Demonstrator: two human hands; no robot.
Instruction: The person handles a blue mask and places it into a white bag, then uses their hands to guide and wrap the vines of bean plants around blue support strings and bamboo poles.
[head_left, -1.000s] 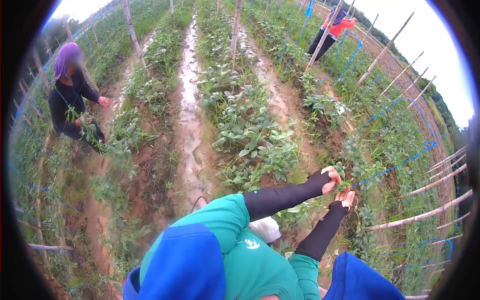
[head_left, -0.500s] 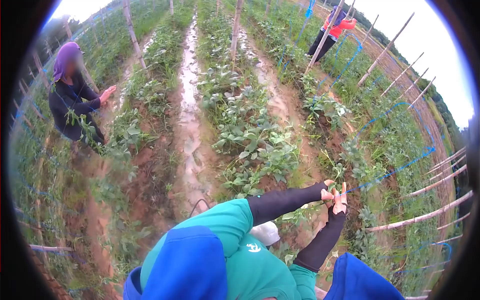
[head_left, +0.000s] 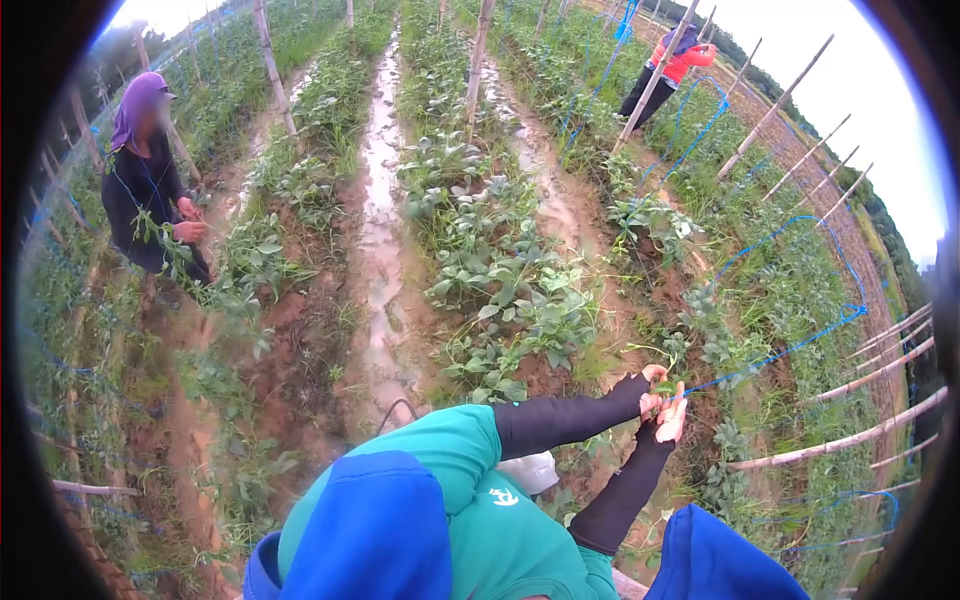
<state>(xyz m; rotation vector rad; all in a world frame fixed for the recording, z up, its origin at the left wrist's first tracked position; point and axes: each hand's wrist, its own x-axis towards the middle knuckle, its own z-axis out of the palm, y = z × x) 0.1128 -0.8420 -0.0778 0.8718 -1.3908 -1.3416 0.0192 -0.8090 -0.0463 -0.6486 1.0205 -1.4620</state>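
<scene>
My left hand [head_left: 652, 386] is closed around a green vine shoot [head_left: 666, 362], whose leafy tip sticks up past the fingers. Just below and touching it, my right hand [head_left: 672, 420] has its fingers bent together at the end of a blue string [head_left: 745, 370]. That string stretches away to the right from between the hands. Small leaves show between the two hands, and the exact hold of the fingertips is partly hidden.
Rows of leafy plants [head_left: 540, 300] flank a wet, muddy furrow [head_left: 382, 200]. Wooden stakes [head_left: 778, 105] stand along the rows; slanting poles [head_left: 840, 435] lie at the right. A co-worker in a purple head covering [head_left: 140, 110] stands left, another person in a red top [head_left: 682, 62] farther back.
My hands have drawn slightly left and closer together, and my right fingers, stretched up before, are more bent. The co-worker on the left has brought both hands together, lower down.
</scene>
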